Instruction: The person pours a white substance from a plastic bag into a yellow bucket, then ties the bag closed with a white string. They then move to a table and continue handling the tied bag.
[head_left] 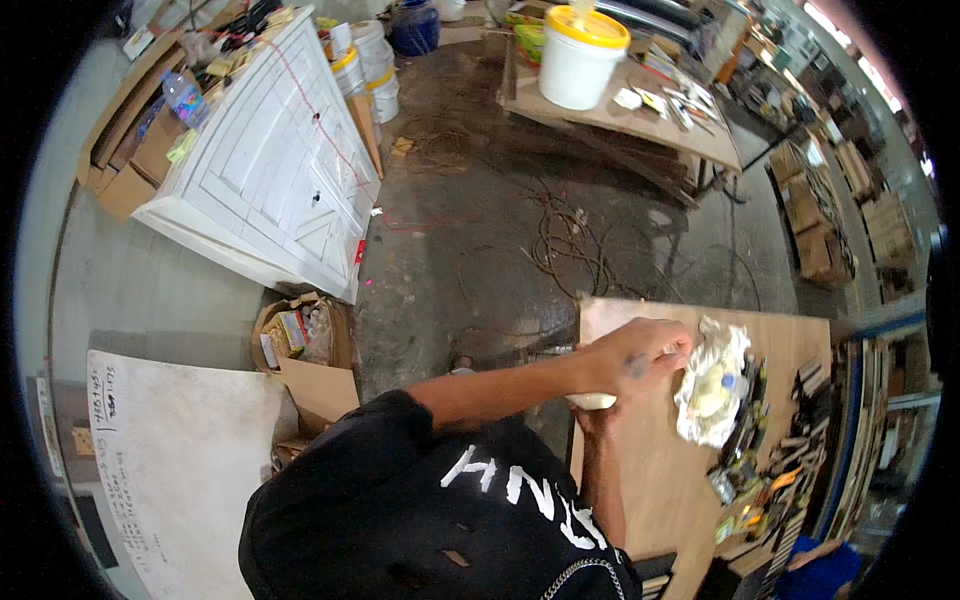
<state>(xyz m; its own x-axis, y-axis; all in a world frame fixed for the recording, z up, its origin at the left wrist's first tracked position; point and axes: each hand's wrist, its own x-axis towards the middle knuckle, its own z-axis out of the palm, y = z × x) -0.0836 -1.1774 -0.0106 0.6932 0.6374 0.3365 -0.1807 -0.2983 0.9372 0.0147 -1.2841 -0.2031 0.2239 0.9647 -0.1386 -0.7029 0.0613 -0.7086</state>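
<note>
My left hand (645, 355) reaches over the wooden worktable (650, 480) with its fingers curled together. Whatever they hold, if anything, is hidden. Just below it, my right hand (602, 420) is closed around a smooth, pale cream object (592, 401), partly covered by my left hand and wrist. Beside my left hand's fingertips lies a crumpled silvery-white wrapper (690, 420), spread open on the table. A pale yellowish lump (710, 395) rests on it, with a small blue cap-like piece (728, 381) at its edge.
Hand tools (745, 460) crowd the table's right side. A white panelled cabinet (270, 160) stands at the left, near an open cardboard box (300, 335). Coiled cable (570, 240) lies on the floor. A second table (640, 135) bears a white bucket (580, 70) with a yellow lid.
</note>
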